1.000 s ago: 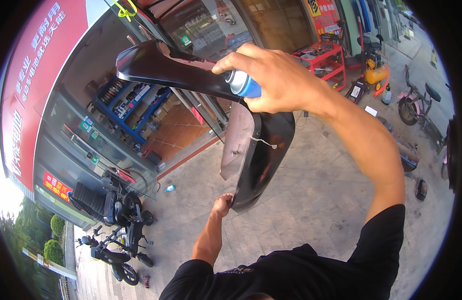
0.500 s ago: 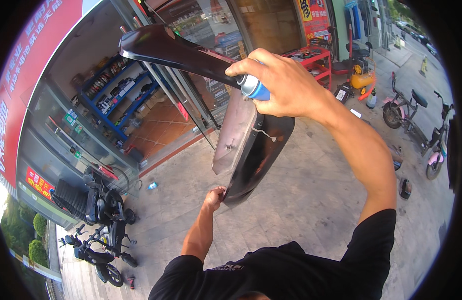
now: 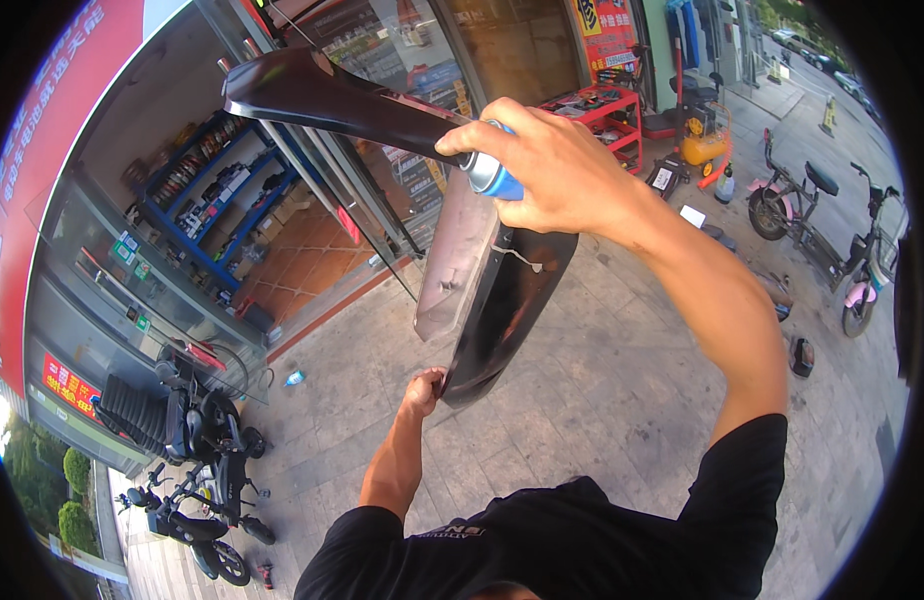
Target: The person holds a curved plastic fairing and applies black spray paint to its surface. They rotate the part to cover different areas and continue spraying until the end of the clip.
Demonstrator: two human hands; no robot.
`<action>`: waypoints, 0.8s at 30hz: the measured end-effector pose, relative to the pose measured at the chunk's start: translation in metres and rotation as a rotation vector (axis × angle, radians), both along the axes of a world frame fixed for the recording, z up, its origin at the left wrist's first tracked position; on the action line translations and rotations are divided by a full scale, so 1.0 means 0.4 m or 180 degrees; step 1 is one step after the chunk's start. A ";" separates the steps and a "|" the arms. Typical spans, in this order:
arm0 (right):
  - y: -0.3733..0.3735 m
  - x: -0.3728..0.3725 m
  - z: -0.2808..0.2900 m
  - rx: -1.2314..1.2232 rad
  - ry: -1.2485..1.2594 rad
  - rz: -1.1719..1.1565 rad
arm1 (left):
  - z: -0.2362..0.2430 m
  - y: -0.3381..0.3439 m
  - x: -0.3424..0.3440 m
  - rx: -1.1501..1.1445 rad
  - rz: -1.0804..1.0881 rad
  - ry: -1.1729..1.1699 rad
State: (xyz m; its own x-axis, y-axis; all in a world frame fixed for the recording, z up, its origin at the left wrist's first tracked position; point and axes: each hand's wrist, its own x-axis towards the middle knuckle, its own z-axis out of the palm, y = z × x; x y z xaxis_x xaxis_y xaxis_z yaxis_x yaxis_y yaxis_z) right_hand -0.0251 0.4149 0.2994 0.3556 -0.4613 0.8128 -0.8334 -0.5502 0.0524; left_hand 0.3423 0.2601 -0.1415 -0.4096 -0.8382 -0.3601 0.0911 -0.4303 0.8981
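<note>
Angled black panel point(image 3: 517, 300) is up in the air in front of the dark shirt point(image 3: 572, 540), above the paved ground point(image 3: 602, 400), with one arm stretching to the upper left and the other sloping down to its lower end. Through my head feed I see the left hand point(image 3: 422, 393) at that lower end, fingers curled tight onto the edge. I have the right hand point(image 3: 567, 175) higher up, fingers wrapped around a blue-and-silver spray can point(image 3: 496, 180), the index finger reaching over its dark nozzle end. Whether that finger presses the nozzle, I cannot tell from my angle. I make out a pale cord point(image 3: 522, 262) across the panel, just below the right hand. Farther off I see blue shelves point(image 3: 187, 240) indoors, a red tool cart point(image 3: 637, 125), a yellow compressor point(image 3: 700, 150) and, at lower left, a parked black scooter point(image 3: 187, 420).
</note>
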 end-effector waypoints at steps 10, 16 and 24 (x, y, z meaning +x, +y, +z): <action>-0.039 0.070 0.051 -0.0204 0.0008 -0.0035 | -0.010 0.002 -0.023 -0.0005 0.0023 0.0014; -0.017 0.052 0.030 0.0047 -0.0004 -0.0170 | -0.014 0.001 -0.020 -0.0076 -0.0021 -0.0008; 0.008 -0.015 -0.034 0.0145 0.0006 -0.0248 | -0.019 -0.012 -0.010 0.0006 -0.0026 0.0033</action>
